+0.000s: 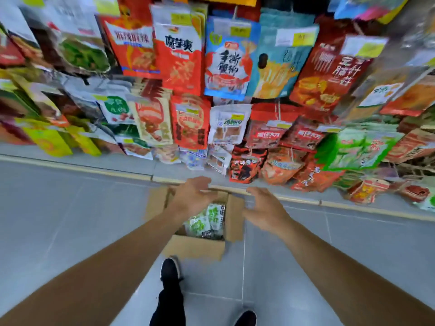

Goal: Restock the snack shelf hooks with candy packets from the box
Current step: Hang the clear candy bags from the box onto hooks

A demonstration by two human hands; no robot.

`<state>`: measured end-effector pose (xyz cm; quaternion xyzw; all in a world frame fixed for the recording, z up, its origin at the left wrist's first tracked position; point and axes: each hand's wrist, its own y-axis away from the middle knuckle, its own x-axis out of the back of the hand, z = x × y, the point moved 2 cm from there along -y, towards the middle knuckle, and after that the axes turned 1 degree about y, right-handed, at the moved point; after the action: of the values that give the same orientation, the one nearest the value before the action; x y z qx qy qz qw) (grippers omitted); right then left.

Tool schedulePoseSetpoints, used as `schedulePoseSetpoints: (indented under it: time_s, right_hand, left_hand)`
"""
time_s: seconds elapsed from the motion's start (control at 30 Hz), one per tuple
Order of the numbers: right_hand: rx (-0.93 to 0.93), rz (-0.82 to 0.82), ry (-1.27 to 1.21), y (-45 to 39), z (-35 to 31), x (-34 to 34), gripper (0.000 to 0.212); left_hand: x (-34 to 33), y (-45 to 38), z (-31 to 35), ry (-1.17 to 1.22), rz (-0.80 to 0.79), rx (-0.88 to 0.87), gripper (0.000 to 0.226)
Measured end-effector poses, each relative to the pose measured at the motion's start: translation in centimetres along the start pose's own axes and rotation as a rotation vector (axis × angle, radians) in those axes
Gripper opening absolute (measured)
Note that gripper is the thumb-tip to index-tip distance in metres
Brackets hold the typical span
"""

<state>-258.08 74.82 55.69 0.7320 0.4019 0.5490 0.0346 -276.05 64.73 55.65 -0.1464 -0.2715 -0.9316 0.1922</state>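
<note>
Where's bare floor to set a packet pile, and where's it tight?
Free: grey floor tiles left of the cardboard box, up to the shelf base; also tiles right of the box, beyond the right hand. Crowded: hanging snack packets overlap along the shelf; the box holds green packets.

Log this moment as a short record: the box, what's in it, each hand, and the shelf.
box: open cardboard box on the tiled floor, flaps spread
contents: green and white packets
left hand: open, above the box, holding nothing
right hand: open, above the box's right flap, holding nothing
shelf: hanging snack packets in rows behind the box
</note>
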Motion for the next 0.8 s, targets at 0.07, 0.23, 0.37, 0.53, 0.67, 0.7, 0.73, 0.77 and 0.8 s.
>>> schedulePoseSetpoints:
  time_s: [0.07, 0.23, 0.37, 0.53, 0.67, 0.7, 0.73, 0.77, 0.8]
  right_hand:
    - [-0.033, -0.055, -0.004, -2.3, -1.8, -2.7, 0.059]
    - [-0.137, -0.159, -0.073, -8.8, -5.4, -8.8, 0.067]
    - [-0.204, -0.235, -0.146, -13.8, -5.1, -14.3, 0.067]
    - [-0.260, -0.287, -0.154, -18.3, -3.8, -19.9, 0.041]
    - [-0.318, -0.324, -0.198, -22.5, -1.6, -25.0, 0.040]
    - [-0.325, -0.328, -0.204, -23.5, -0.9, -26.2, 0.047]
    - [-0.338, -0.338, -0.213, -24.8, 0.0, -27.8, 0.052]
    - [-0.356, -0.354, -0.222, -26.0, 0.9, -29.4, 0.056]
    - [-0.367, -0.370, -0.235, -27.2, 1.7, -30.8, 0.058]
  left_hand:
    - [1.9, -1.5, -3.7, 0.027, 0.010, 0.069, 0.044]
    - [5.7, -7.0, -11.1, -0.056, -0.020, 0.181, 0.039]
    - [6.7, -11.6, -16.3, -0.015, -0.036, 0.294, 0.045]
    - [5.7, -15.7, -22.8, 0.022, -0.063, 0.417, 0.052]
    - [3.2, -18.7, -28.0, 0.081, -0.036, 0.505, 0.039]
    - [2.5, -19.3, -29.3, 0.095, -0.026, 0.522, 0.035]
    - [1.5, -20.2, -30.8, 0.106, -0.023, 0.540, 0.035]
    - [0.5, -21.1, -32.5, 0.110, -0.026, 0.558, 0.039]
    - [-0.3, -22.0, -34.0, 0.115, -0.023, 0.571, 0.043]
